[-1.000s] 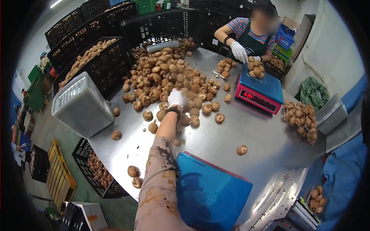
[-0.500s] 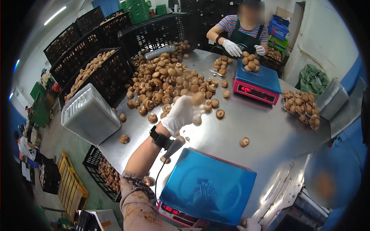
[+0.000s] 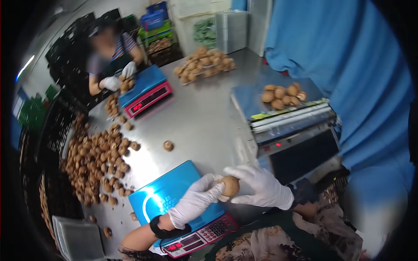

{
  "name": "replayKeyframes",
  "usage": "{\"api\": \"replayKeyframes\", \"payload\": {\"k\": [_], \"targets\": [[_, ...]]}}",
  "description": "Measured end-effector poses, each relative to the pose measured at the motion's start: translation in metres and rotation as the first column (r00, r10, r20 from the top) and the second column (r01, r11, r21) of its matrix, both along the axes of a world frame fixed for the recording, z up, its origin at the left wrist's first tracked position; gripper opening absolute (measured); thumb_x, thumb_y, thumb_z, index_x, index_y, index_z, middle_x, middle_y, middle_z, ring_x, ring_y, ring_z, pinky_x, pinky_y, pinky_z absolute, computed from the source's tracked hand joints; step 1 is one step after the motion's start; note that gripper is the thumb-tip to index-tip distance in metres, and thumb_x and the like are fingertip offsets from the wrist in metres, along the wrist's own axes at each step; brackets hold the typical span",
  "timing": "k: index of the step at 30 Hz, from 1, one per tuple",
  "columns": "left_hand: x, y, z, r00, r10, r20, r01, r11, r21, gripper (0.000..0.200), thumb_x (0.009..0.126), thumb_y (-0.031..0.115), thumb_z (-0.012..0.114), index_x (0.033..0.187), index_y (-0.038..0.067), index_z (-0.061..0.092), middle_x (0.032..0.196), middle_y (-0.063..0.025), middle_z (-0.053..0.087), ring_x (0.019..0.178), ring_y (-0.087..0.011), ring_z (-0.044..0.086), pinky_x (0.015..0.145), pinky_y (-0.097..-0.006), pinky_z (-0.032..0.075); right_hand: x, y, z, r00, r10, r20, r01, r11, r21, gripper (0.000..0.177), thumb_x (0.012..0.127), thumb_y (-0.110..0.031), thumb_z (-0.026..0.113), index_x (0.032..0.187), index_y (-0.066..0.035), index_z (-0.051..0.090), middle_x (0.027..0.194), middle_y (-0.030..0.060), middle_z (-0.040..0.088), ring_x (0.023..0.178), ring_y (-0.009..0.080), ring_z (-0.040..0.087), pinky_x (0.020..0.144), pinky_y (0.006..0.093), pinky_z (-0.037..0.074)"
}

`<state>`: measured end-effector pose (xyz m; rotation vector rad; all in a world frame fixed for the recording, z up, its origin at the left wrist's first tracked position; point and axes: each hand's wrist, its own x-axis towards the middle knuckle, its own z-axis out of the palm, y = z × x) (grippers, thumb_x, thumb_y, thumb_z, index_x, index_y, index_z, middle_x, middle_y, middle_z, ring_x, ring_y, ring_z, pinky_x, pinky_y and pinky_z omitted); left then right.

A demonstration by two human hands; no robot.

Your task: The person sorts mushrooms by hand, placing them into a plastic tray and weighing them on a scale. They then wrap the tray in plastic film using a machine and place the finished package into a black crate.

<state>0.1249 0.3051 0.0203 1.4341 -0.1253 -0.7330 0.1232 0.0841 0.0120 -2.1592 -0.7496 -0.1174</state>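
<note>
My left hand (image 3: 197,201), in a white glove with a black band at the wrist, grips a brown mushroom (image 3: 230,186) between thumb and fingers. Just to the right, my gloved right hand (image 3: 263,190) has its fingers spread on either side of the mushroom, the palm facing it. Both hands are over the front right part of a blue-topped scale (image 3: 174,185) with a red-lit display and keypad. A large heap of mushrooms (image 3: 98,158) covers the left of the metal table (image 3: 204,122).
A co-worker (image 3: 114,54) in white gloves handles mushrooms at a second scale (image 3: 143,91). Packed mushrooms (image 3: 203,65) sit at the back. Several mushrooms (image 3: 283,95) rest on a wrapping machine (image 3: 298,141) at right, beside a blue curtain (image 3: 331,65). Clear trays (image 3: 78,239) stand front left.
The view has swung to the right. My left hand has come back from the mushroom heap to the near scale with a mushroom, and my right hand has risen beside it.
</note>
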Motion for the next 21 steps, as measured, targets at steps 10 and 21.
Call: {"api": "replayKeyframes", "payload": {"k": [10,21], "targets": [[0.002,-0.084,0.025,0.999,0.027,0.03,-0.032,0.977,0.21,0.033,0.095,0.02,0.051,0.123,0.003,0.052,0.103,-0.005,0.063,0.094,-0.0114,0.059,0.081,-0.0232,0.044,0.053,-0.167,-0.008,0.957,-0.272,0.101,0.263,0.96,0.098,0.053,0.077,-0.019,0.072,0.124,-0.007,0.051,0.115,0.0147,0.057,0.105,0.031,0.057,0.089,0.0363,0.046],[-0.104,-0.116,0.034,0.816,0.565,-0.121,-0.421,0.725,0.546,0.033,0.092,0.025,0.056,0.11,-0.003,0.057,0.094,-0.009,0.066,0.085,-0.0153,0.063,0.077,-0.0264,0.049,0.191,-0.273,-0.018,0.889,-0.329,0.318,0.34,0.94,0.024,0.046,0.077,-0.013,0.068,0.12,-0.007,0.053,0.122,0.0153,0.054,0.117,0.0313,0.048,0.099,0.0384,0.036]]}}
